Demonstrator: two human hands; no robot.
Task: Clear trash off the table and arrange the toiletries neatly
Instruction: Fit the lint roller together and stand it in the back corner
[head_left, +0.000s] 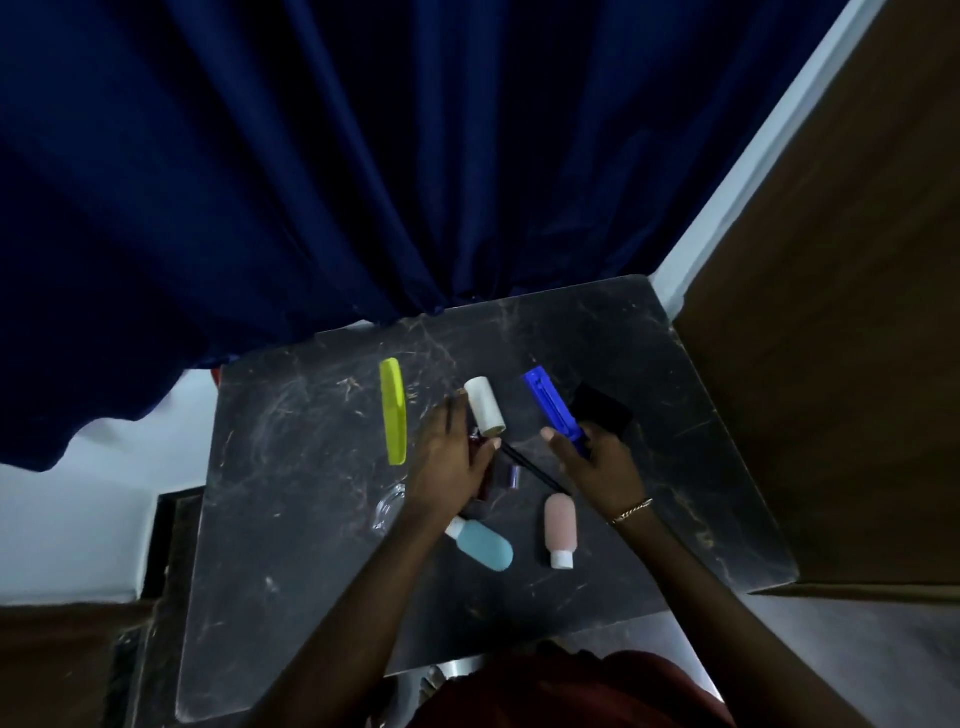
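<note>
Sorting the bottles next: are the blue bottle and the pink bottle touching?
Apart. The head view shows bare dark table between the blue bottle and the pink bottle.

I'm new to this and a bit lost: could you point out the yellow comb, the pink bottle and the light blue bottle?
yellow comb (393, 410): head view, middle of its length.
pink bottle (560, 522): head view, on its body above the white cap.
light blue bottle (487, 545): head view, on its body.

Home room, blue curtain (311, 182), toiletries table (311, 519)

On the table (291, 519) – comb (393, 410) at left, tube (484, 406) in middle, toothbrush case (551, 408) right; two bottles (560, 529) nearer.
</note>
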